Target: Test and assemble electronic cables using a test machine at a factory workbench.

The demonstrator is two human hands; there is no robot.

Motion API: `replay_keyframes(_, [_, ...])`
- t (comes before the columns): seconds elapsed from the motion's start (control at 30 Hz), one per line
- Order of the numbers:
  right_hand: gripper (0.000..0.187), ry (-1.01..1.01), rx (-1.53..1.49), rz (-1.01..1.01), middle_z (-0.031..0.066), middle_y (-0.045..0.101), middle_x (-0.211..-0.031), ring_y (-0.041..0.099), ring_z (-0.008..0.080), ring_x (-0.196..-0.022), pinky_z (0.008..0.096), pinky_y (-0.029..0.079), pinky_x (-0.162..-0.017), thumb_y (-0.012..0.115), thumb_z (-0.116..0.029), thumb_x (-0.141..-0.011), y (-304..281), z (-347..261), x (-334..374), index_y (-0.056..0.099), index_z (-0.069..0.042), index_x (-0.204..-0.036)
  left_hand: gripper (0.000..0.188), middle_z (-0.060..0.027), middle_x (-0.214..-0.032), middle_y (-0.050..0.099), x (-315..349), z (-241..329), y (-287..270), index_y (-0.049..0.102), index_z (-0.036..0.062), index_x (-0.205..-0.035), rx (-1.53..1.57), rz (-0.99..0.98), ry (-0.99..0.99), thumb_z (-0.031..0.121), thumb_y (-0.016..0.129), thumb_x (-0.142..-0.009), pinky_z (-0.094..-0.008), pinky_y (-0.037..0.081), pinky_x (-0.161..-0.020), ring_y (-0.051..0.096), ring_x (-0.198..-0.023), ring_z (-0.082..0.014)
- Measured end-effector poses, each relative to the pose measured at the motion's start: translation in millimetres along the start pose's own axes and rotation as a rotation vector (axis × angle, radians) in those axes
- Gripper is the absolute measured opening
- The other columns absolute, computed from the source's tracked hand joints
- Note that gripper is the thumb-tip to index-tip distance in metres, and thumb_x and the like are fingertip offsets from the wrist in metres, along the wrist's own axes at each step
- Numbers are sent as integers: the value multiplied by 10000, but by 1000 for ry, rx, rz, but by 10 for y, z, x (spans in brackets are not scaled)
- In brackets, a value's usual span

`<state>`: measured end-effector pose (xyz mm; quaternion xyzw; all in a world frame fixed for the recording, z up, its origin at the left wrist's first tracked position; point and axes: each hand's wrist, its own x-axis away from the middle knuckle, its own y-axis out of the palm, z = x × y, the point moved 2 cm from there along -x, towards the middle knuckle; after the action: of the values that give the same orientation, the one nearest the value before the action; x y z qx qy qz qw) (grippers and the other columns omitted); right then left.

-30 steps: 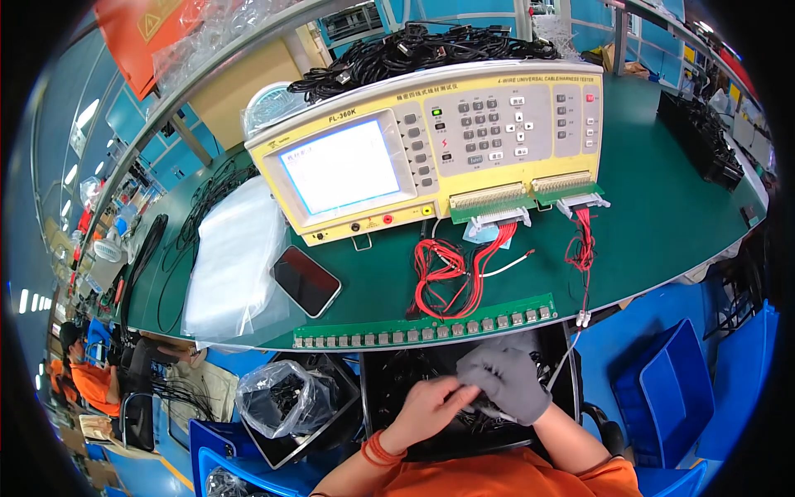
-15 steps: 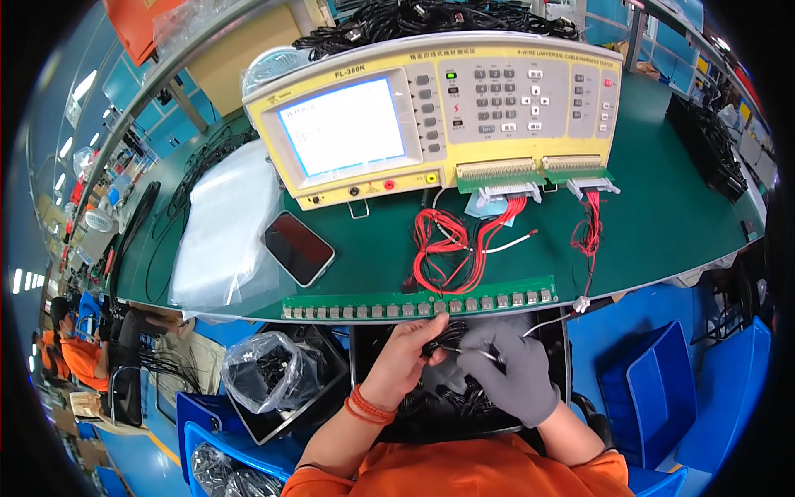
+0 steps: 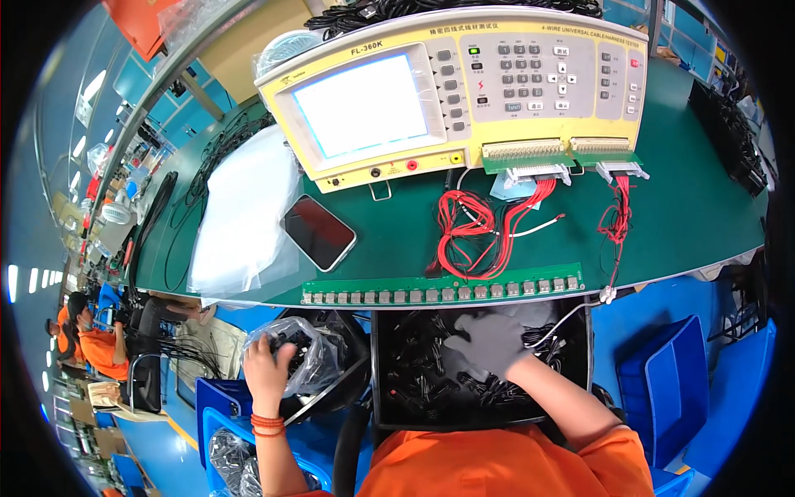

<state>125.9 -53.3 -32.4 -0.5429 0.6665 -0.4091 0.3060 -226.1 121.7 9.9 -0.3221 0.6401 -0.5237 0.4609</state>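
Black cables (image 3: 418, 356) lay in a loose heap in the black tray (image 3: 378, 389), below the front edge of the green table (image 3: 397, 219). The tray stood close before the person's body, probably so that the arms did not need to stretch.

The right hand (image 3: 489, 345), in a grey glove, was over this heap, with its thumb and fingers spread apart. Its palm was turned down and hidden, so I could not say whether it had hold of any cable. The glove perhaps protected the skin from hard connector ends.

The left hand (image 3: 267, 373) was bare, its thumb well away from its fingers, and nothing was seen in its grasp. It was at the left side of the clear plastic bag (image 3: 319, 356), which had dark items inside; whether it touched the film was not clear.

The green socket strip (image 3: 443, 293) lay along the table's front edge, which seemed a sensible place, because its metal sockets were near to both hands. The yellow tester (image 3: 454, 87) stood behind it, with screen and keys facing the person, presumably for easy reading. Red wires (image 3: 451, 224) lay bundled between them, maybe to leave some slack.
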Motion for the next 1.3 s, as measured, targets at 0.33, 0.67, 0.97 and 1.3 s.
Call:
replay_keyframes(0.33, [162, -26, -626, 164, 99, 652, -702, 644, 316, -630, 414, 516, -605, 658, -291, -836, 40, -103, 243, 676, -149, -911, 311, -217, -1229, 592, 352, 2028, 238, 626, 11, -1163, 1269, -488, 276, 232, 580, -950, -331, 435, -959, 585, -1110, -275])
replay_keyframes(0.67, [129, 79, -873, 297, 47, 668, -712, 594, 126, -533, 248, 460, -526, 730, -151, -802, -317, -100, 429, 693, -46, -867, 288, -117, -775, 653, 321, 2390, -124, 535, 14, -1034, 904, -212, 452, 189, 691, -868, -328, 487, -575, 647, -654, -279])
replay_keyframes(0.97, [80, 54, -1161, 167, 44, 602, -651, 534, 67, -583, 214, 414, -522, 633, -13, -878, -197, -80, 384, 647, 66, -885, 234, -200, -995, 529, 416, 2451, -224, 522, -45, -1084, 981, -195, 446, 56, 570, -878, -447, 455, -750, 539, -879, -399])
replay_keyframes(1.3, [128, 133, -1092, 328, 67, 708, -863, 702, 152, -768, 249, 528, -654, 679, -91, -851, -295, -177, 529, 662, -50, -971, 270, 26, -801, 458, 399, 2403, -8, 542, 4, -1039, 1917, -823, -207, 262, 578, -969, -227, 325, -639, 382, -702, -80])
